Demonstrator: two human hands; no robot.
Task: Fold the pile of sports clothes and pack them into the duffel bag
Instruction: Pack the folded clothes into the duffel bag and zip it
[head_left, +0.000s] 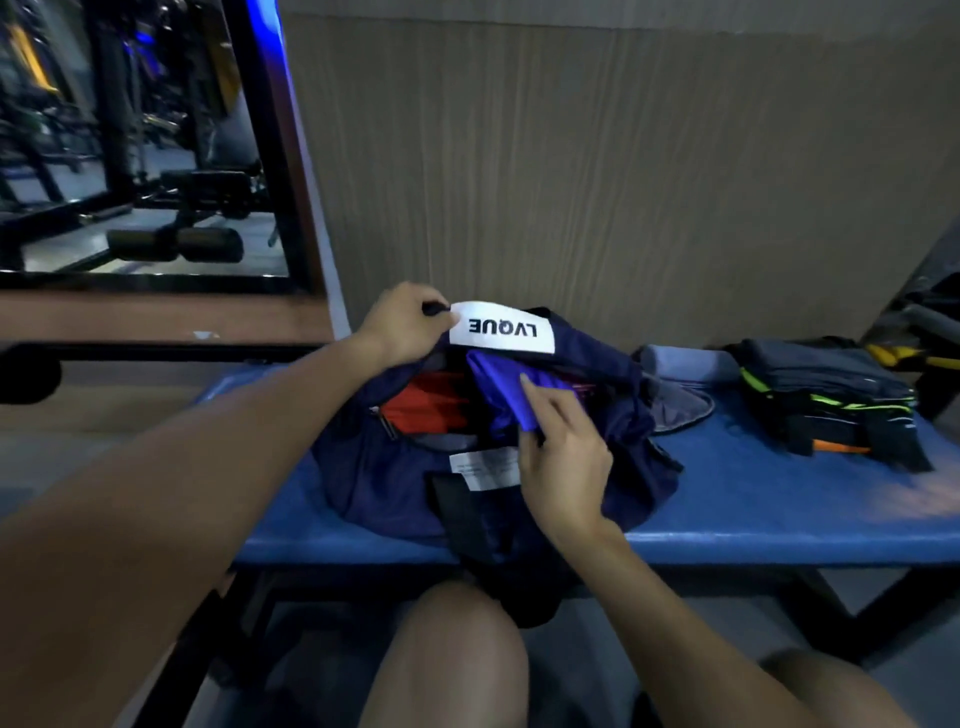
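Observation:
A navy duffel bag (374, 483) with a white "LVQUE" patch lies open on the blue bench (779, 499). My left hand (402, 325) grips the bag's far edge beside the patch and holds the opening up. My right hand (563, 452) holds a folded purple garment (506, 387) at the bag's mouth, thumb on top of it. A red-orange garment (426, 402) lies inside the bag, to the left of the purple one. A stack of dark folded clothes (826, 395) with neon green and orange trim sits on the bench to the right.
A grey-blue folded cloth (685, 364) lies behind the bag near the wall. A mirror (135, 145) at the left reflects gym machines. My bare knees (447, 660) are below the bench's front edge. Dark gear (924, 332) stands at the far right.

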